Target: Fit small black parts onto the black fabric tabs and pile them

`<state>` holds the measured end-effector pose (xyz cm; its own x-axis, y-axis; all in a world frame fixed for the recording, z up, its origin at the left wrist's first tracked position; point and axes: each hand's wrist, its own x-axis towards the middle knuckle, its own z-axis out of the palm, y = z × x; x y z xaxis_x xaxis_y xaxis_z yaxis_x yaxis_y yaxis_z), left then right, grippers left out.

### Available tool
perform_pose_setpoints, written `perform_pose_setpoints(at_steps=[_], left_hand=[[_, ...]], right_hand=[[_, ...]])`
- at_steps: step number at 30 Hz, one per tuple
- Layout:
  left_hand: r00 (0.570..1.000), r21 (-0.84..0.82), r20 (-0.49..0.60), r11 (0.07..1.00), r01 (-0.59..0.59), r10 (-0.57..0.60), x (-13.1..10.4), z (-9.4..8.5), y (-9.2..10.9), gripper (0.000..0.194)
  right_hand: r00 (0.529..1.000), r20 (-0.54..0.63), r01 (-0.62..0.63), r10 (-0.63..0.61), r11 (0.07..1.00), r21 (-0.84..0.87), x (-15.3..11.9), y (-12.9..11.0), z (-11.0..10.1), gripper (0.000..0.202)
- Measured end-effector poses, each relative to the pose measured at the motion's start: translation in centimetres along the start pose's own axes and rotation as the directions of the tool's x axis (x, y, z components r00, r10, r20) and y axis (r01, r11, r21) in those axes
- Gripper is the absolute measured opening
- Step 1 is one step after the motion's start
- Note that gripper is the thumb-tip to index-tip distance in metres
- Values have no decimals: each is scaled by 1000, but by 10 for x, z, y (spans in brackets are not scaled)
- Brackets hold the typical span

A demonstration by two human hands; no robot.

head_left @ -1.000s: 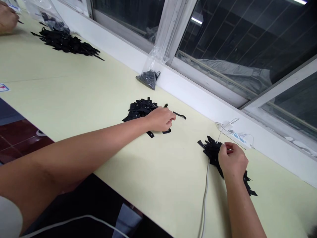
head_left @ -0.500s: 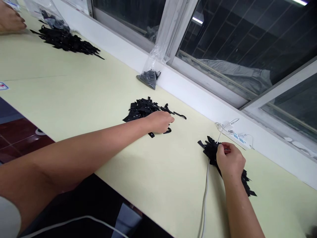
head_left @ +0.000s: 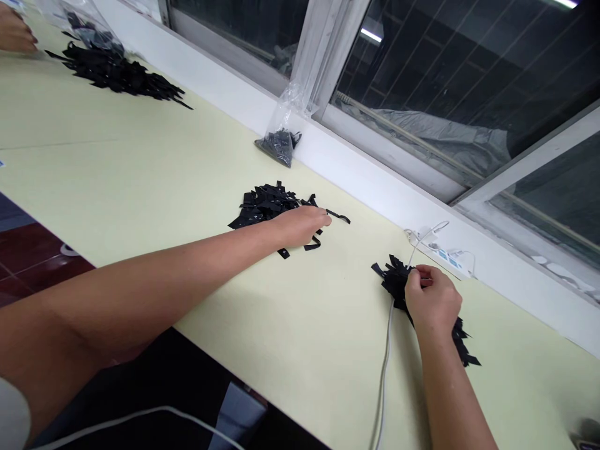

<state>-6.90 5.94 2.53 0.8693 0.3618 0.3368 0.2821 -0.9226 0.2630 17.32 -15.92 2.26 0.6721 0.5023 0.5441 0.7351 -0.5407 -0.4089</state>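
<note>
My left hand [head_left: 304, 225] reaches over the right side of a loose pile of short black strips [head_left: 265, 203]. Its fingers are bent down at the strips, and whatever lies under the fingertips is hidden. Beside it a single black strip [head_left: 338, 216] lies on the table. Farther right, my right hand [head_left: 432, 297] is closed in a pinch above a second black pile [head_left: 396, 279], partly covering it. What sits between thumb and finger is too small to make out. A white cable [head_left: 385, 369] runs under this pile.
A clear bag of dark pieces [head_left: 279, 147] leans at the window ledge. A white power strip [head_left: 447, 256] lies behind my right hand. Another black pile [head_left: 117, 72] and another person's hand [head_left: 16, 31] are at the far left of the pale table [head_left: 154, 181].
The whole view has shifted slightly. My left hand has moved a little over the strips, uncovering more of a bent strip below it. My right hand keeps its pinch over the right pile.
</note>
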Motion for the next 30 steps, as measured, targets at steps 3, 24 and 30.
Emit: perform_pose_setpoints(at_steps=[3, 24, 30], left_hand=[[993, -128, -109, 990, -64, 50, 2, 3, 9, 38], [956, -860, -189, 508, -51, -225, -9, 29, 79, 13], [942, -730, -286, 676, -96, -175, -10, 30, 75, 19]], right_hand=[[1000, 28, 3, -5, 995, 97, -4, -7, -1, 28], [728, 645, -354, -235, 676, 646, -52, -73, 12, 49], [733, 646, -316, -214, 733, 602, -46, -67, 9, 43]])
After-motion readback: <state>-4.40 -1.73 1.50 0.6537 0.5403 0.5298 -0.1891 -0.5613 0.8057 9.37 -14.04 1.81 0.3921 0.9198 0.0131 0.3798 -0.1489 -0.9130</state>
